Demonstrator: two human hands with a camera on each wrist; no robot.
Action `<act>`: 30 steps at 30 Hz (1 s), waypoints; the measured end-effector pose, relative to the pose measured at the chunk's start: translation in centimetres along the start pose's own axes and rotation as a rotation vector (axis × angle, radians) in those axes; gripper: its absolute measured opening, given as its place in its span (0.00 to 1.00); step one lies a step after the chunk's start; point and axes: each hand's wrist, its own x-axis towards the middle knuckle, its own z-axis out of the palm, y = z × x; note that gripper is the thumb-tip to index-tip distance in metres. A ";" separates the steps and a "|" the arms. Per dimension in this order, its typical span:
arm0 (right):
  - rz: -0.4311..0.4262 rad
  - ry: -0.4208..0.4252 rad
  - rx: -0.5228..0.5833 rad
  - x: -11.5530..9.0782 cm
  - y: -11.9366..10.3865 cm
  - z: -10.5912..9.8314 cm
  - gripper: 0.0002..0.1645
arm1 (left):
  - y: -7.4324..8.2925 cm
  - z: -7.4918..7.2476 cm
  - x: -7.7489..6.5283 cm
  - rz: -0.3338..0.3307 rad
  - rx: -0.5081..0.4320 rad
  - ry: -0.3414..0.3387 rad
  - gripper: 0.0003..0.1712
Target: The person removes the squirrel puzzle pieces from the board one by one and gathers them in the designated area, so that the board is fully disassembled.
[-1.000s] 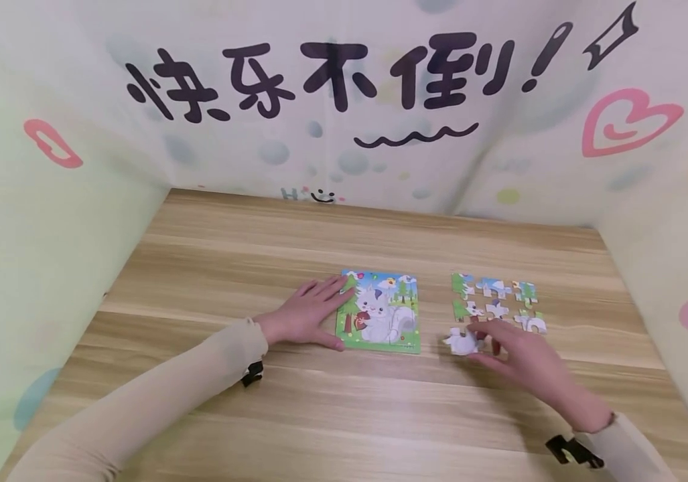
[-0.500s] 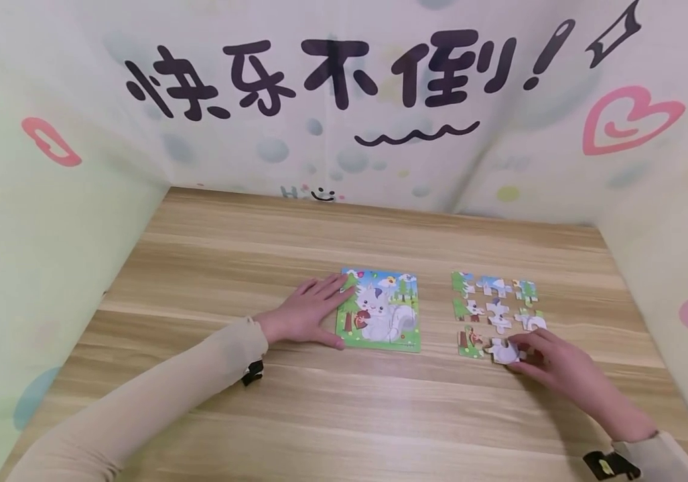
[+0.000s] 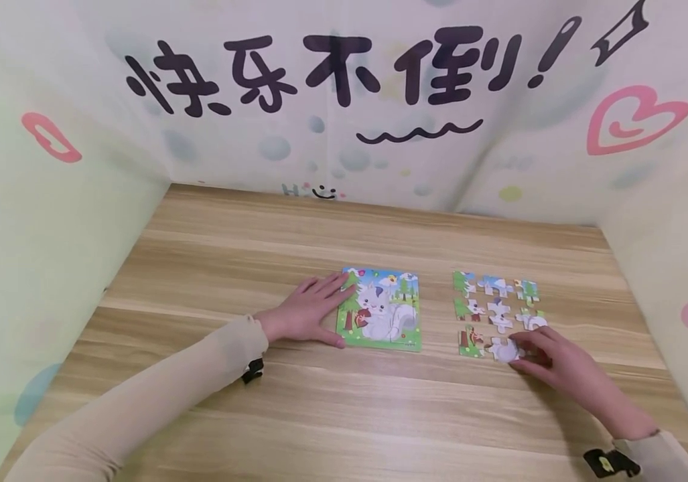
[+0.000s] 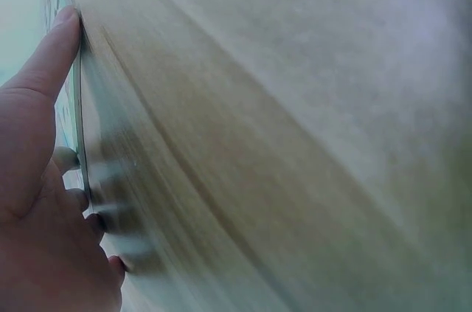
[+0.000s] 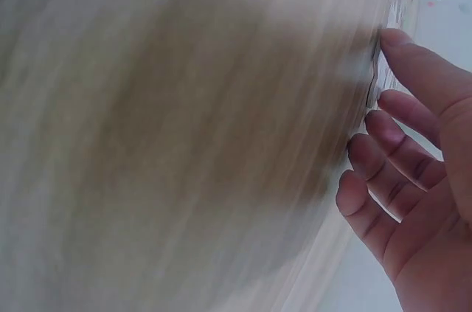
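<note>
In the head view, my left hand lies with spread fingers on the left edge of a square squirrel puzzle board. The left wrist view shows the left thumb stretched along that board's edge. To the right, my right hand pinches a white-and-grey jigsaw piece low at the tabletop, thumb and fingertips at its right side. A green-and-brown jigsaw piece lies just left of it. From the right wrist camera, the right thumb meets the piece's edge while the other fingers curve loosely.
More loose jigsaw pieces lie in rows just beyond the right hand. Everything rests on a wood-grain table. A printed cloth backdrop rises behind the table and along both sides.
My right hand has moved right, from the bottom-left piece's spot to the bottom-middle one, with the white-and-grey piece, which now sits lower at the table. My left hand has stayed put.
</note>
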 end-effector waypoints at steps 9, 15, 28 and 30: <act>0.019 -0.036 0.055 0.5 0.3 0.0 0.22 | 0.0 -0.2 -0.3 -0.002 0.005 0.003 0.63; 0.028 -0.056 0.058 0.7 0.3 -0.1 0.23 | 0.2 -0.4 -0.4 0.013 0.000 -0.006 0.63; -0.090 0.001 -0.008 2.3 -1.4 -0.3 0.20 | 0.4 -0.5 -0.2 0.003 -0.014 -0.020 0.63; -0.117 0.006 -0.022 2.7 -2.0 -0.4 0.21 | 0.3 -0.5 -0.1 0.004 -0.014 -0.018 0.63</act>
